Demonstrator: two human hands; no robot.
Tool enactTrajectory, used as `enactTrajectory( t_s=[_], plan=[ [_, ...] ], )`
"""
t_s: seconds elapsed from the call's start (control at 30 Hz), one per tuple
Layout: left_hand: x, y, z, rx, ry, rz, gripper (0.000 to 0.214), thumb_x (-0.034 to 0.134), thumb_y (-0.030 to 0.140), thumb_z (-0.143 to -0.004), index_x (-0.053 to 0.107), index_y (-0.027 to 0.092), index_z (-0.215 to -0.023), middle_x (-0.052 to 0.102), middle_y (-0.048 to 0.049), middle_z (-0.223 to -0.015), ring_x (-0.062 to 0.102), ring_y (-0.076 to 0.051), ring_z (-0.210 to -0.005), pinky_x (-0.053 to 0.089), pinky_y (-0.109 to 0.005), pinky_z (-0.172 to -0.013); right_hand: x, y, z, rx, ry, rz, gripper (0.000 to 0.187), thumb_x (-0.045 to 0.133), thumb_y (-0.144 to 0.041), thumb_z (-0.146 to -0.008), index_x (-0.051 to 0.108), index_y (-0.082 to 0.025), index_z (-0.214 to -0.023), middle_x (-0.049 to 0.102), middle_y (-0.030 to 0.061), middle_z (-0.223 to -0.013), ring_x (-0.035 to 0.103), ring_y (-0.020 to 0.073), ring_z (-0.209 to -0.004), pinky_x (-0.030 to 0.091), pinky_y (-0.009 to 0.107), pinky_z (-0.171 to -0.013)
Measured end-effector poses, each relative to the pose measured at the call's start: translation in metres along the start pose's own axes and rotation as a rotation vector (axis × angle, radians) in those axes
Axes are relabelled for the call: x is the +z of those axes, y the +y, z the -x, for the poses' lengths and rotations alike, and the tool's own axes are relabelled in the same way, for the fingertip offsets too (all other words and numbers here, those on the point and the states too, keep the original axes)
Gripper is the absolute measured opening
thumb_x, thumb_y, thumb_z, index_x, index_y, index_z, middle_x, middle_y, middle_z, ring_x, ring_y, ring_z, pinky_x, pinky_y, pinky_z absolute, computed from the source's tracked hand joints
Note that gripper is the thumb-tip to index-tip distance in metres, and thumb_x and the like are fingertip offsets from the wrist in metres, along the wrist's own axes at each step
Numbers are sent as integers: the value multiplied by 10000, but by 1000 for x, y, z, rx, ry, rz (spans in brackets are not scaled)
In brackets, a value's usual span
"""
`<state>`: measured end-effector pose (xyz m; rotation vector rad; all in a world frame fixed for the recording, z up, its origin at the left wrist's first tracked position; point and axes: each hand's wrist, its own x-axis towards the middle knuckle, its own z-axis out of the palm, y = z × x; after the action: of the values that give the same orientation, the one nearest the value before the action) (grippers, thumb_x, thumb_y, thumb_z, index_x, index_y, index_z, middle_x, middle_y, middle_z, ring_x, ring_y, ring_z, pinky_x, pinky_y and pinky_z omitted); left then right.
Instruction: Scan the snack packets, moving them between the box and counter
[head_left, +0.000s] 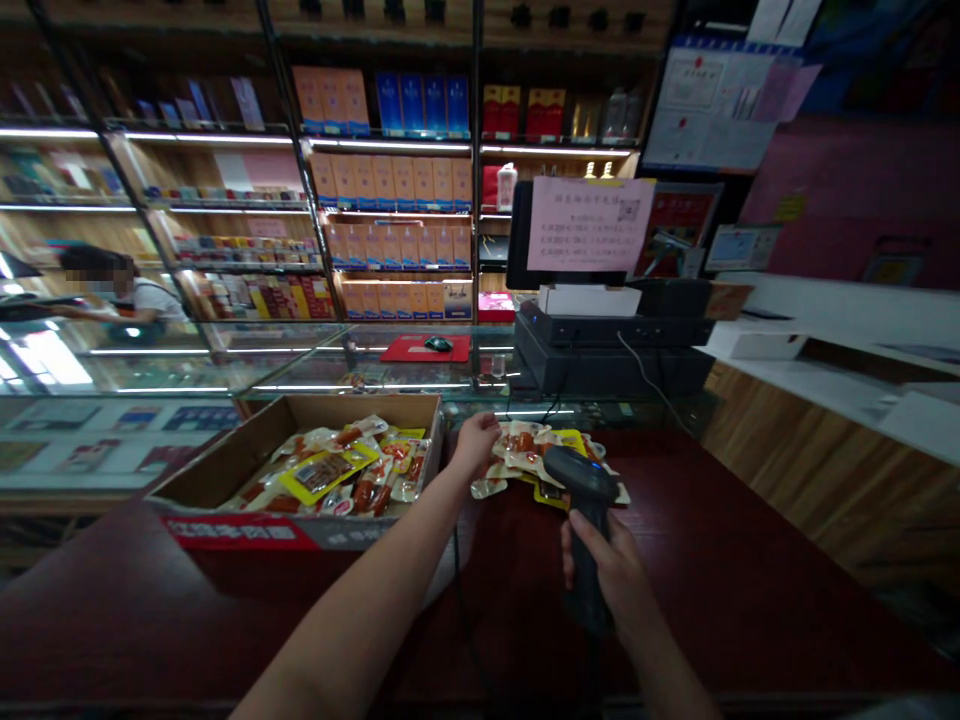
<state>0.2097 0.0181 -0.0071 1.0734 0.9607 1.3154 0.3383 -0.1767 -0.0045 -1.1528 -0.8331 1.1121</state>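
My right hand point(611, 565) is wrapped around the grip of a dark barcode scanner point(589, 480), its head tilted toward a pile of sealed snack packets point(514, 460) on the dark red counter. At the left edge of that pile, my left hand point(478, 445) pinches a clear snack packet point(517, 440) with reddish-brown food inside; its fingertips are partly hidden. Left of my forearm, an open cardboard box point(247, 530) holds several similar packets, with a yellow-edged packet point(328, 472) on top. The scanner's head covers part of the pile.
Behind the pile stands a black cash register point(611, 360) with a pink notice point(589, 225) above it. A red mat point(405, 348) with a mouse point(438, 343) lies on the glass display counter. A thin cable point(459, 590) crosses the counter. Another person point(154, 300) is far left.
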Motion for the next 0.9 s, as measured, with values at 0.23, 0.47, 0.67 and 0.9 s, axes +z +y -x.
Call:
enactTrajectory(
  t_s=[0.23, 0.47, 0.67, 0.9],
  plan=[
    [-87, 35, 17, 75, 89, -295, 183, 685, 102, -589, 656, 136, -766, 648, -33, -692, 574, -138, -631, 447, -255, -660, 44, 10, 0, 75, -129, -5, 455, 683, -491, -653, 528, -176, -943, 536, -64, -541, 478, 94, -359, 400, 203, -312],
    [-186, 57, 32, 36, 198, -757, 169, 726, 147, -514, 564, 196, -508, 584, -56, -563, 605, -265, -853, 432, -294, -749, 86, 27, -1, 124, -263, 6, 442, 673, -485, -665, 524, -173, -942, 527, -68, -529, 475, 93, -348, 387, 197, -301],
    [-196, 31, 48, -18, 140, -970, 448, 783, 42, -280, 389, 215, -406, 554, -67, -525, 582, -371, -923, 398, -401, -861, 103, 33, -3, 149, -292, 29, 441, 673, -469, -667, 525, -165, -949, 529, -64, -535, 474, 94, -360, 385, 197, -306],
    [-189, 40, 44, 25, 103, -878, 376, 650, -69, -353, 450, 218, -490, 428, 26, -445, 587, -271, -698, 415, -341, -741, 105, 37, -4, 161, -300, 61, 465, 651, -486, -680, 501, -160, -975, 519, -69, -552, 466, 89, -369, 393, 201, -311]
  ],
)
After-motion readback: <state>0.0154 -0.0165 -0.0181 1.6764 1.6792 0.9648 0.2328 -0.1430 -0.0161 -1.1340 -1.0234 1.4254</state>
